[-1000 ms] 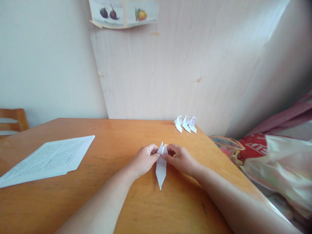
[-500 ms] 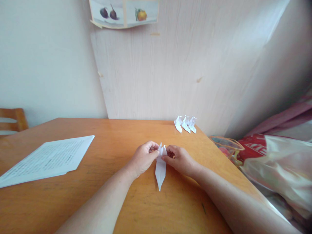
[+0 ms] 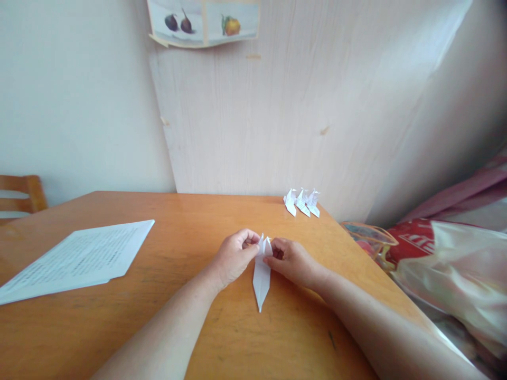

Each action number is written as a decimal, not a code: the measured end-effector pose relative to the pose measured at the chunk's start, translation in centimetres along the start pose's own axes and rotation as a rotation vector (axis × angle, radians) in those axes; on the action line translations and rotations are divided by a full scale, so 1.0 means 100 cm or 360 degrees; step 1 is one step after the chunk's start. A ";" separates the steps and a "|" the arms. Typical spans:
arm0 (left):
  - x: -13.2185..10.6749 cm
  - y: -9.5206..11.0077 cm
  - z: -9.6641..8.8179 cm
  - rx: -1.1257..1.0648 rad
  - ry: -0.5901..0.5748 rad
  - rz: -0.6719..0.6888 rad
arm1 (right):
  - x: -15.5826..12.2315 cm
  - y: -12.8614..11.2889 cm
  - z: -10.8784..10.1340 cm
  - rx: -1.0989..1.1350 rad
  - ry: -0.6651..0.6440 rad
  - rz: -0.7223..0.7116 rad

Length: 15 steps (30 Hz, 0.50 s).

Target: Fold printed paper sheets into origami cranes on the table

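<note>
Tabletop (image 3: 182, 216), fingers (image 3: 249, 235) tight on paper (image 3: 261, 279)

Nothing legible: print on paper stack (image 3: 91, 256) too small; white lettering on red bag (image 3: 407, 236) unclear.

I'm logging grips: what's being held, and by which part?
A folded white paper piece, pinched near its two-pointed far end: the left hand at its left edge, the right hand at its right.

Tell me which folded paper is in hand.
The nearest folded paper, held by the left hand and right hand; the other three sit together, untouched, at the far right of the table.
</note>
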<state>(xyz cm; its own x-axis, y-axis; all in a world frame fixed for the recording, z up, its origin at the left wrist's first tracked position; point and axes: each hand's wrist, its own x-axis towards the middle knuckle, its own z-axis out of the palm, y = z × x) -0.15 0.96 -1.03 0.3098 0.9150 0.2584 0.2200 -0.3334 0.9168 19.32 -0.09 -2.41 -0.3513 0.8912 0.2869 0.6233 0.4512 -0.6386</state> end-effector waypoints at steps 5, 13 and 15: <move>-0.002 0.002 0.000 0.0016 0.0009 -0.0002 | -0.001 0.001 0.000 -0.0021 -0.0018 0.0021; -0.001 0.005 -0.003 0.0128 0.0173 0.0079 | -0.002 0.000 -0.003 -0.0069 -0.0060 0.0025; 0.000 0.006 -0.005 0.0191 0.0216 0.0111 | -0.001 -0.001 -0.003 -0.0109 -0.0035 0.0033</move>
<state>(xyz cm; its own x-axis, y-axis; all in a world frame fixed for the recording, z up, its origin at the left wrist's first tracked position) -0.46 0.83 -0.37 0.2026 0.9082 0.3662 0.3138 -0.4145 0.8542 19.52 -0.22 -2.14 -0.3522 0.8997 0.2579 0.6767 0.4352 -0.5938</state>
